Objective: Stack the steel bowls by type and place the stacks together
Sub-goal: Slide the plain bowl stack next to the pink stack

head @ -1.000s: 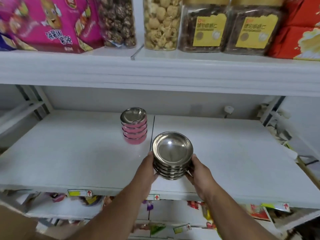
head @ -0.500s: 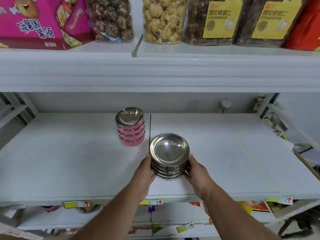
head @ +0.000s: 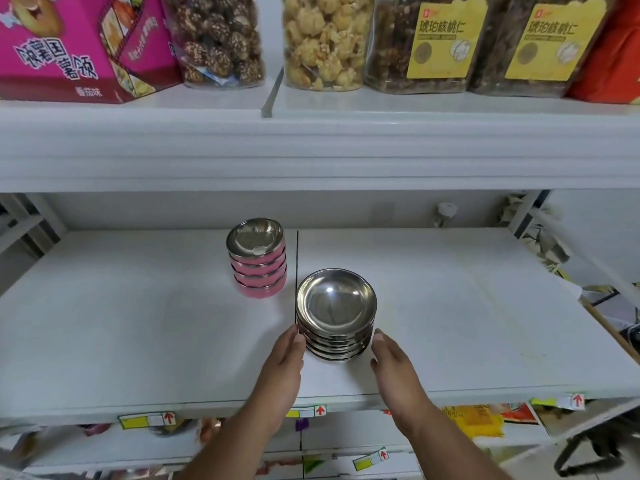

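- The stack of plain steel bowls point(head: 336, 315) stands on the white shelf point(head: 450, 306), just right of the dark seam point(head: 297, 271) between the two shelf boards.
- The stack of pink-sided bowls point(head: 257, 258) stands further back, left of the seam, near the plain stack but not touching it.
- The left hand point(head: 282, 372) is at the left side of the plain stack, its fingertips at the lower bowls; they seem to touch. The right hand point(head: 394, 365) is just beside the right side, and a thin gap shows there. The fingers of both hands are straight and loose and do not clasp anything.
- I judge that both types are already stacked and the step in hand is putting the stacks together.
- If they should stand closer, the next move calls for an even push from both sides, so the bowls do not slide apart.
- The exact number of bowls in each stack is hard to count. The palms are hidden, and the forearms are cut off at the lower edge.
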`<state>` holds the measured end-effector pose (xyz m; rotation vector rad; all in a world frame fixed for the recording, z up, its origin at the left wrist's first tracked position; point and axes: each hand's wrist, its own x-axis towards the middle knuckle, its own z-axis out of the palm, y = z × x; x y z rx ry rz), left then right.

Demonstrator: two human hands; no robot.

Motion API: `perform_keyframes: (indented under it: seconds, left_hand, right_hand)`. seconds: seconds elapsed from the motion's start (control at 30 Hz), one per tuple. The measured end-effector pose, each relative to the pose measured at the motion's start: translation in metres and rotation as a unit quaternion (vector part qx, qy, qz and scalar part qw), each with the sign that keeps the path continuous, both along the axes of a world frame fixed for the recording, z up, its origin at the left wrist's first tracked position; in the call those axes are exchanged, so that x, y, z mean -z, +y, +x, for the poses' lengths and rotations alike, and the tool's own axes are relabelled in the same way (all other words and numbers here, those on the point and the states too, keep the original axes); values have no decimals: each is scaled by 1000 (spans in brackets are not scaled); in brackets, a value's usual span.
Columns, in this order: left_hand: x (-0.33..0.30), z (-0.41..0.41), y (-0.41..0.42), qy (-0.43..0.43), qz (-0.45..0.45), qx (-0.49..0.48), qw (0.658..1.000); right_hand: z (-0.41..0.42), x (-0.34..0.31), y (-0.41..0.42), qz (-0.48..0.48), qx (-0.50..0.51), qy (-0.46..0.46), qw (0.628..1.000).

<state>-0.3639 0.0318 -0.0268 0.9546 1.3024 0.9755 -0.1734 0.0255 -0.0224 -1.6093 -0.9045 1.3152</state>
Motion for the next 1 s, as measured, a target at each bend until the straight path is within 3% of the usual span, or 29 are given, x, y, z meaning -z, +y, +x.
perform_keyframes:
  seconds: [0.43, 1.0]
  left_hand:
    - [-2, 6, 8, 8, -12, 14, 1000]
    - [-6, 16, 89, -1, -2, 18, 1000]
  right_hand:
    - [-5, 1, 12, 10, -46, 17, 999]
    - [5, 0, 99, 14, -34, 32, 999]
